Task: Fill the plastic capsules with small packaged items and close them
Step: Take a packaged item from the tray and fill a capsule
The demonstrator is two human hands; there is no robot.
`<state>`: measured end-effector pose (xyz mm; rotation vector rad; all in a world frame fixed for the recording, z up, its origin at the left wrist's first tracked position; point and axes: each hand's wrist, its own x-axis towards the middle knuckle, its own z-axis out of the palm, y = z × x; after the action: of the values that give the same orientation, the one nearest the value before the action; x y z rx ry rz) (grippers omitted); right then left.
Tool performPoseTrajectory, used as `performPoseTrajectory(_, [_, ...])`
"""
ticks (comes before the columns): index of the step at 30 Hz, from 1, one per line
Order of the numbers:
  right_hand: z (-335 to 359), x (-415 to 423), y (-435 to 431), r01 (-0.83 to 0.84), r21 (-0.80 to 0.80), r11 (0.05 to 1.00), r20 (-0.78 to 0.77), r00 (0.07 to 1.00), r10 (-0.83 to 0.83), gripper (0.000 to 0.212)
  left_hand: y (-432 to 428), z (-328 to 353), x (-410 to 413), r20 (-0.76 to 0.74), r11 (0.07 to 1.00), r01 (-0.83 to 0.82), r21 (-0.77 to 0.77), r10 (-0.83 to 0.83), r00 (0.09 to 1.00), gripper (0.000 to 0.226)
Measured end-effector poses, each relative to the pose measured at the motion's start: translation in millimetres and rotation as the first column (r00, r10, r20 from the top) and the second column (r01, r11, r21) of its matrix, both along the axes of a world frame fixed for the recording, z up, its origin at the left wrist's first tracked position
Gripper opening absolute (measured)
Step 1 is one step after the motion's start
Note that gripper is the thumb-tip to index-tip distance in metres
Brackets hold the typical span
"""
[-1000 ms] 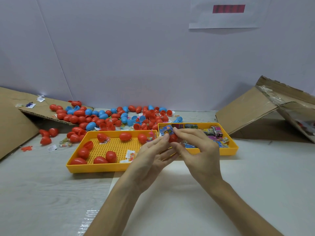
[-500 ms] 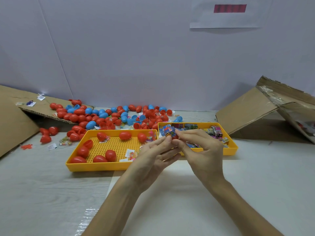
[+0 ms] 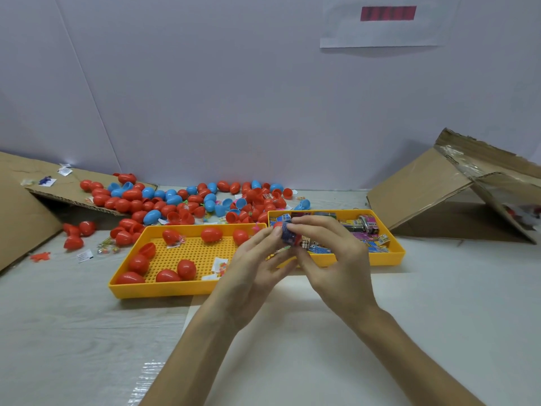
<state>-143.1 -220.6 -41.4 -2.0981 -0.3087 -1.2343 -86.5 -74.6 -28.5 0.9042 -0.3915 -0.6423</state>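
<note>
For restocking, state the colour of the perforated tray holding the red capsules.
Yellow; the perforated tray shows best in the head view.

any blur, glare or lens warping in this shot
Head view: the wide lens stretches the edges; the small packet and red capsule pinched between the left hand and right hand are motion-smeared; tape on the right cardboard box glints; light soft, shadows faint.

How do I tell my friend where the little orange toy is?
Start at the cardboard sheet on the far left. On the table just before it lies the orange toy. It is flat and ragged-edged, unlike the egg-shaped red capsules nearby.
</note>
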Motion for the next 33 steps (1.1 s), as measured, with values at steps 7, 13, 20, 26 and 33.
performPoseTrajectory(7, [1.4,0.0,0.2,-0.055,0.135,0.989,-0.064,0.996,0.065,0.046,4.0,0.3,4.3,-0.078,0.999,-0.009,-0.043,0.006,0.997,0.033])
performPoseTrajectory(13, [1.0,0.8,0.0,-0.079,0.095,0.992,-0.081,0.993,0.086,0.032,4.0,3.0,3.3,-0.073,0.999,0.004,-0.050,-0.008,0.997,0.032])
performPoseTrajectory(20, [0.9,0.6,-1.5,-0.106,0.166,0.980,-0.086,0.989,0.121,0.026,3.4,4.9,-0.2,-0.028,0.999,-0.033,0.009,0.034,0.999,0.028])
performPoseTrajectory(26, [4.1,-0.6,-2.4,-0.127,0.262,0.957,-0.088,0.984,0.155,0.015,1.3,7.3,-2.9,0.006,0.993,-0.064,0.096,0.063,0.998,0.027])
performPoseTrajectory(33, [3.2,-0.2,-4.9,-0.075,0.111,0.991,-0.053,0.995,0.081,0.005,3.2,7.4,-1.0,0.071,0.984,-0.099,0.149,0.090,0.993,0.031])
